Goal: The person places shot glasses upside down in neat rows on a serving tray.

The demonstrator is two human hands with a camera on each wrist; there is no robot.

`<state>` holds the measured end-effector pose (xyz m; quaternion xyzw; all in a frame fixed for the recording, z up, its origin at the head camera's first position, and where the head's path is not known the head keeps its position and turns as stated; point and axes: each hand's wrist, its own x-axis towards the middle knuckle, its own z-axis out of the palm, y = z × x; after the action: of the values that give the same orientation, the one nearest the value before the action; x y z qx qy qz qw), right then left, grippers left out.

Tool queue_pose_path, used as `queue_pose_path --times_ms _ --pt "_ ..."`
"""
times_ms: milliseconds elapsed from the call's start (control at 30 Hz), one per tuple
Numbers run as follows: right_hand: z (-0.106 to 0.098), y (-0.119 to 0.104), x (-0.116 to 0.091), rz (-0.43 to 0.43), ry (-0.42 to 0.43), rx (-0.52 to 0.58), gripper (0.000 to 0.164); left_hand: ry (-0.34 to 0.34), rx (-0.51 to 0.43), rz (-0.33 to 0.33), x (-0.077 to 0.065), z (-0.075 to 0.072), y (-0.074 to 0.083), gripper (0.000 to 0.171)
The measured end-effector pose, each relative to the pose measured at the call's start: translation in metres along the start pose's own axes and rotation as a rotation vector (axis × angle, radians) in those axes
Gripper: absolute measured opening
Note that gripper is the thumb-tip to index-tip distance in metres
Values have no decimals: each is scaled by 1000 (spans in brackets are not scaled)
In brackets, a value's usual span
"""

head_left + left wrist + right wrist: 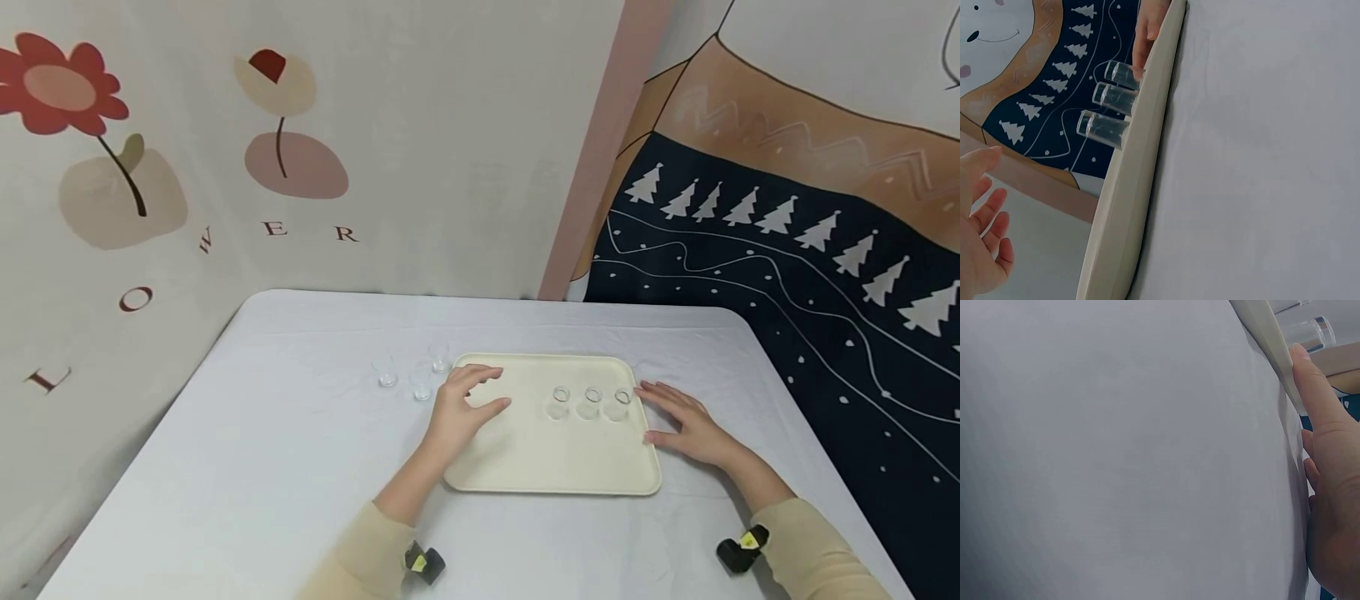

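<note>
A cream rectangular tray (555,467) lies on the table with three small clear glasses (588,407) in a row on its right half. Over the tray's left part is my left hand (461,408), thumb and fingers spread apart with nothing between them. My right hand (693,429) rests at the tray's right edge, its fingers straight and the thumb (1313,387) touching the rim. In the left wrist view the glasses (1107,128) stand upright on the tray beyond its rim.
Left of the tray, three more clear glasses (422,387) stand on the white tablecloth (262,450). A flower-print curtain (450,150) hangs behind the table, and a dark cloth with white trees (750,250) hangs at the right.
</note>
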<state>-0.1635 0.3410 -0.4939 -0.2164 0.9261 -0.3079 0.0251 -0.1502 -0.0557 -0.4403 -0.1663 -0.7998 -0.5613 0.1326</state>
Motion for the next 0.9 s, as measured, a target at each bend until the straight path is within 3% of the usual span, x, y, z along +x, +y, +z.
queue_pose_path --times_ms 333,900 --pt "-1 -1 0 -10 1 -2 70 72 76 6 -7 -30 -10 44" --pt "-1 -1 0 4 -5 12 71 132 187 -73 -16 -75 -36 48"
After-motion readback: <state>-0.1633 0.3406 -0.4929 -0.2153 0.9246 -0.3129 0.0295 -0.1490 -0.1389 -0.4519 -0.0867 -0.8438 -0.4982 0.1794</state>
